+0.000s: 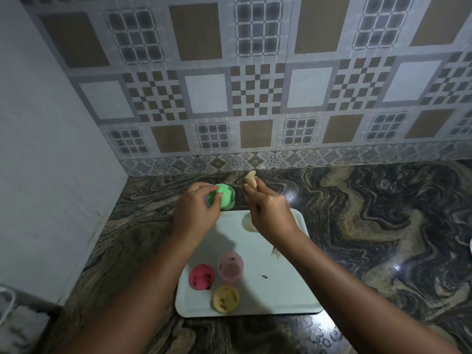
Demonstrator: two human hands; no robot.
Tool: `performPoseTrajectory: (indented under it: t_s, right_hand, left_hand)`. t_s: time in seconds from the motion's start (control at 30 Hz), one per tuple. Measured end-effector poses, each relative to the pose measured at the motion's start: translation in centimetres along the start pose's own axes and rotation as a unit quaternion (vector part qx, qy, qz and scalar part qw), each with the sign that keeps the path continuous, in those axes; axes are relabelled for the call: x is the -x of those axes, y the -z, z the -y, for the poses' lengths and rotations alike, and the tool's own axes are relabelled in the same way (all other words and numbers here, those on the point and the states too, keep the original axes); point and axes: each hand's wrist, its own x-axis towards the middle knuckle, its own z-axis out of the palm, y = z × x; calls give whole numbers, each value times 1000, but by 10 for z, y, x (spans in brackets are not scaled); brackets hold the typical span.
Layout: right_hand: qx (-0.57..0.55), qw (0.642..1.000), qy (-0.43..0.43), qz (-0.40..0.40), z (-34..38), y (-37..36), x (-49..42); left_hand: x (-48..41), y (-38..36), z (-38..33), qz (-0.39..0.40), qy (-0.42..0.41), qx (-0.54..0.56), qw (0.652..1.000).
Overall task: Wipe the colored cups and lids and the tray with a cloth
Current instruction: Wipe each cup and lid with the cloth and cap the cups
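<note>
Two hands busy: green cup (226, 198) in the left hand (196, 213), bunched cloth (251, 181) in the right hand (268, 213).
The left curls round the cup just beyond the far edge of the tray (281, 251), over the surface (383, 226); the right pinches the beige cloth beside it. By its look the cup is light, stiff, smooth plastic, so probably slippery: hold it by the wall and let the soft cloth mould around it.

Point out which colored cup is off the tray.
The green cup, gripped by the left hand beyond the tray; the red cup, pink cup and yellow cup stand on it.
</note>
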Motion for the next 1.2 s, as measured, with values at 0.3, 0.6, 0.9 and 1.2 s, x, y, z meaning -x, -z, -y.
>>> performPoseTrajectory:
  t_s: [0.3, 0.6, 0.9, 1.2]
  right_hand:
    - [58, 990, -75, 108, -44, -51, -53]
    - [10, 988, -123, 89, -65, -73, -67]
    - [8, 985, -160, 66, -75, -78, -62]
    - [-28, 985, -169, 27, -71, -65, -56]
  left_hand:
    - [-48, -55, 32, 86, 65, -120, 987]
    - [-68, -87, 49, 132, 66, -176, 973]
    - [-79, -96, 54, 156, 25, -230, 960]
    - [-80, -98, 60, 173, 45, -228, 957]
